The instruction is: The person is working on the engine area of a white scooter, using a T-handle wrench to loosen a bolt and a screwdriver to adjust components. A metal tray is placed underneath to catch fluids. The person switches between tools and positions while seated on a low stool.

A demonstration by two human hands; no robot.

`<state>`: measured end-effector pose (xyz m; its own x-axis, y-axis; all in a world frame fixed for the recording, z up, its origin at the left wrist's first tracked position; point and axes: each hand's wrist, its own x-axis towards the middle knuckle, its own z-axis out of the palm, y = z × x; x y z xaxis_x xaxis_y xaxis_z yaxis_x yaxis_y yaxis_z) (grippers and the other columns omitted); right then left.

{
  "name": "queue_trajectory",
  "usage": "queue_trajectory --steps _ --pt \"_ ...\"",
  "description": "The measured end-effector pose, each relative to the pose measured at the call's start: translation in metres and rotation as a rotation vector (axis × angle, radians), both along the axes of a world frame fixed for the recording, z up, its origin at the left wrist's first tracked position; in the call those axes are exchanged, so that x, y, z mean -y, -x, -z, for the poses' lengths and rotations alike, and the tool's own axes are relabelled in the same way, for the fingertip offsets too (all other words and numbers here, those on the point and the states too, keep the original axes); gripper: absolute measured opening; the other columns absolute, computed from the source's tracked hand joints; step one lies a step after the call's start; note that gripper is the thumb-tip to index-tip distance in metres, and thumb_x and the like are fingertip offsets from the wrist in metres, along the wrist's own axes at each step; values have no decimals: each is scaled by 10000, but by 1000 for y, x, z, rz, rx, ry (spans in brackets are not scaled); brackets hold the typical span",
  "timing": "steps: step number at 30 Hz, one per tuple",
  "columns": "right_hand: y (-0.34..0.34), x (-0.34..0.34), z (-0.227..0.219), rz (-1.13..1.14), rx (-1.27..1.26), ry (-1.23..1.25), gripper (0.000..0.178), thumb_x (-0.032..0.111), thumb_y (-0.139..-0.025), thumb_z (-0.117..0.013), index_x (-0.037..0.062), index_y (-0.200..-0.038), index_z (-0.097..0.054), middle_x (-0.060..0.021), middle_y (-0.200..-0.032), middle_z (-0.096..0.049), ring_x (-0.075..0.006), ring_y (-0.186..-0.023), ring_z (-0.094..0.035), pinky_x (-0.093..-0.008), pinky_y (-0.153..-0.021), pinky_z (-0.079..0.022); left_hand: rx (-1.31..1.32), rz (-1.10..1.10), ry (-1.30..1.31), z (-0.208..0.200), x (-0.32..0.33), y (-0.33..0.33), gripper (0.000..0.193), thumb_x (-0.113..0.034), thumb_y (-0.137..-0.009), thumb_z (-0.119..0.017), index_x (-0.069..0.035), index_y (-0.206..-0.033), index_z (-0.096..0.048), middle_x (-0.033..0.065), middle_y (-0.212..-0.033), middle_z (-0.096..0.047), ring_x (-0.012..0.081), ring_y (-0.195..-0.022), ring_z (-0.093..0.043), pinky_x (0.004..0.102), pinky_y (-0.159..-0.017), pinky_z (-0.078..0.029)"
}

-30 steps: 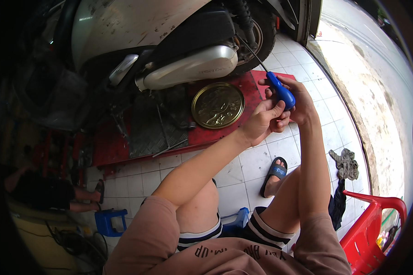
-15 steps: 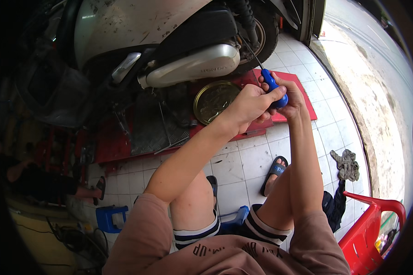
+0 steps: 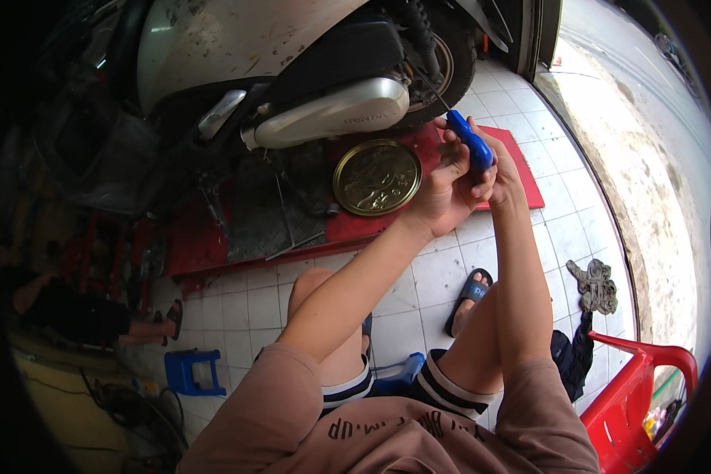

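A screwdriver with a bulbous blue handle [image 3: 472, 142] is between my two hands, its thin shaft slanting up and away to the scooter [image 3: 332, 115] beside the rear wheel. The tip is lost among the dark parts there. My right hand [image 3: 504, 167] is closed around the handle from the right, some of its fingers showing on the far side. From the left, my left hand [image 3: 448, 193] has its fingers curled at the handle's lower end, its thumb alongside. Just left of my hands, a round gold-coloured metal tray [image 3: 347, 207] lies on the red stand.
The scooter stands over a low red platform [image 3: 521, 166] on white tiles. A blue stool [image 3: 193, 371] is at lower left, near another person's legs [image 3: 146, 327]. At right are a red plastic chair [image 3: 628, 395], a crumpled cloth [image 3: 595, 286] and the doorway edge.
My left hand has turned and shifted around the handle, its fingers now showing at the lower end. The handle has moved slightly. The gold tray is less covered by my left arm.
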<state>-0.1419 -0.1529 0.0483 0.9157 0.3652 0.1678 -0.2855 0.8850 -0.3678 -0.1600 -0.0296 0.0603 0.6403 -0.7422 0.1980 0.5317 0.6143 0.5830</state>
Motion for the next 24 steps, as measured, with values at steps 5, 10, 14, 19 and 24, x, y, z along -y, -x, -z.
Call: queue_trajectory --steps 5,10,14,19,24 --pt "-9 -2 7 20 -15 223 365 304 -889 -619 -17 -1058 -574 -86 -896 -631 -144 -753 -613 -230 -645 -521 -54 18 -271 -10 -38 -1 342 -353 -950 -524 -31 -1060 -559 85 -864 -578 133 -659 -490 227 -564 -385" --pt "-5 -17 -4 225 -172 630 318 374 -814 -710 79 -759 -606 -41 -741 -583 -106 -627 -509 -216 -480 -385 24 -104 -606 -35 -47 5 321 -344 -954 -528 -33 -1030 -561 80 -856 -585 112 -667 -524 213 -555 -403" --pt "7 -25 -19 59 -81 323 345 336 -880 -631 -3 -945 -608 -87 -813 -635 -117 -689 -599 -210 -560 -502 -248 -6 -148 -26 -41 6 253 -278 -967 -516 -47 -1067 -530 83 -904 -573 121 -667 -526 220 -562 -417" --pt "-11 -12 5 85 -84 213 391 290 -887 -632 -58 -1058 -582 -120 -868 -666 -141 -721 -646 -209 -625 -544 -167 37 -350 -28 -43 9 279 -322 -975 -486 -66 -1079 -528 86 -875 -596 155 -694 -583 230 -561 -447" --pt "-6 -16 -6 249 -43 709 406 324 -867 -667 -44 -1027 -607 -52 -772 -644 -47 -559 -522 -171 -538 -429 325 -225 -904 -34 -59 8 375 -375 -949 -541 -5 -971 -597 42 -809 -609 97 -682 -585 230 -582 -462"
